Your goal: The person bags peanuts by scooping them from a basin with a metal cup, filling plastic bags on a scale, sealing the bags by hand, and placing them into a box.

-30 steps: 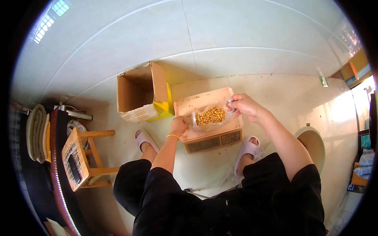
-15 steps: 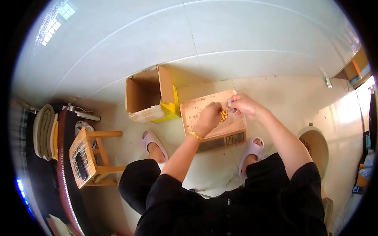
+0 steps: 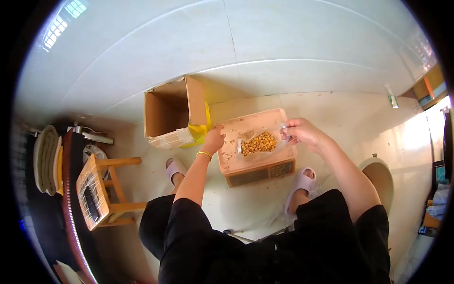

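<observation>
A clear plastic bag of yellow-brown kernels (image 3: 259, 143) lies on the pinkish tray of a scale (image 3: 246, 124). Small bits are scattered on the tray around it. At the bag's right end, my right hand (image 3: 302, 131) pinches the gathered plastic. My left hand (image 3: 215, 139), with a yellow band at the wrist, is at the tray's left edge. Its fingers are drawn together, and what they hold, if anything, is too small to make out. The scale's display and keypad face my feet.
An open cardboard box (image 3: 168, 111) stands left of the scale, near the wall. Further left are a wooden stool (image 3: 118, 207) with a dark object on its seat, and folded cloths (image 3: 47, 161). A round pale container (image 3: 382, 177) is at the right, beyond my slippered foot.
My left hand moved right over the bag, then back to the tray's left edge, uncovering the kernels. My right hand has kept hold of the bag's end. The view shifted slightly.
</observation>
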Demonstrator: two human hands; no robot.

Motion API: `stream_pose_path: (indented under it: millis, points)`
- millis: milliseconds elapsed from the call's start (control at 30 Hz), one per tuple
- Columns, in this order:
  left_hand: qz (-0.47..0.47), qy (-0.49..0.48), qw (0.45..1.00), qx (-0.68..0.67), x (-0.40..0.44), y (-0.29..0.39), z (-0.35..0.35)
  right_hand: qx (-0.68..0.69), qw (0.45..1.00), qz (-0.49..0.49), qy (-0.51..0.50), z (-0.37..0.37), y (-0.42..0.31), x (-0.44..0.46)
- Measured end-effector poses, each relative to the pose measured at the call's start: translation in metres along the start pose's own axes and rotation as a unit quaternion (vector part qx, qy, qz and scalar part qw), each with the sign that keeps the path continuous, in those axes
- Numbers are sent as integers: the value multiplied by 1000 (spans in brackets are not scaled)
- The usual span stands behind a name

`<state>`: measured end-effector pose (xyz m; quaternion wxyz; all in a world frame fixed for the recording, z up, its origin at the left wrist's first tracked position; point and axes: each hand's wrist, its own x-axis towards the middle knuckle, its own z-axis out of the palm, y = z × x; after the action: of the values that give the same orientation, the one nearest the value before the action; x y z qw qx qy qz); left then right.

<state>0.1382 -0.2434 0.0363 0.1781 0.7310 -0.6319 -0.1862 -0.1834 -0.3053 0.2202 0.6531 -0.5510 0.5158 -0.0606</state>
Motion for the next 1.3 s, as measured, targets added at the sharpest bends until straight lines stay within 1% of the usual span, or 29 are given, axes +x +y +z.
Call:
stream_pose_path:
  millis: [133, 200, 233, 300, 433, 500, 533, 600, 633, 700, 733, 767, 833, 967, 1033, 1100, 1167, 1200, 1233, 1267, 1300]
  points:
    - [-12, -6, 1000, -1, 14, 1, 23, -5, 1000, 12, 5, -3, -1, 0]
    - [23, -8, 999, 27, 19, 3, 28, -1, 1000, 13, 9, -3, -2, -1]
    - [22, -8, 999, 25, 22, 4, 28, 10, 1000, 8, 12, -2, -2, 0]
    - [36, -83, 996, 24, 26, 5, 30, 10, 1000, 7, 6, -2, -1, 1]
    - [47, -113, 991, 46, 18, 3, 36, 9, 1000, 6, -1, 0, 0, 0]
    - [89, -142, 986, 26, 6, 3, 31, 12, 1000, 2, -5, 0, 2, 1]
    - [87, -141, 986, 29, -1, 4, 27, 14, 1000, -3, -7, 1, 2, 2]
    - [92, -180, 979, 16, -14, 10, 21, 16, 1000, -6, -10, 2, 1, 1]
    - [92, -178, 979, 18, -21, 14, 21, 17, 1000, -7, -12, 2, 0, 0]
    - [89, -129, 987, 46, -34, 23, 23, 16, 1000, -10, -13, 5, -1, -1]
    - [56, -118, 990, 60, -38, 30, 23, 15, 1000, -10, -12, 5, -2, -1]
    - [57, -117, 990, 60, -38, 30, 28, 14, 1000, -12, -10, 5, -2, -1]
    - [21, -104, 994, 27, -37, 26, 38, 14, 1000, -18, -16, 5, -1, 0]
    - [24, -74, 997, 15, -38, 28, 43, 7, 1000, -17, -15, 5, -1, 0]
    - [-9, -78, 996, 31, -39, 32, 41, 8, 1000, -17, -12, 3, 0, 1]
    - [4, -60, 998, 16, -35, 15, 55, 14, 1000, -22, -9, 2, 3, 3]
    - [16, -41, 999, 1, -32, 5, 50, 20, 999, -26, -6, 1, 4, 2]
    - [-100, -8, 977, -189, -29, 6, 34, 18, 999, -26, 1, 2, 3, 1]
    - [-212, 24, 905, -368, -27, 12, 16, 18, 999, -27, 8, 2, 4, 0]
    - [-187, 75, 850, -487, -27, 21, -3, 22, 999, -27, 8, 1, 5, 0]
    - [-159, 126, 778, -595, -29, 33, -25, 7, 1000, -22, 0, -1, 5, 2]
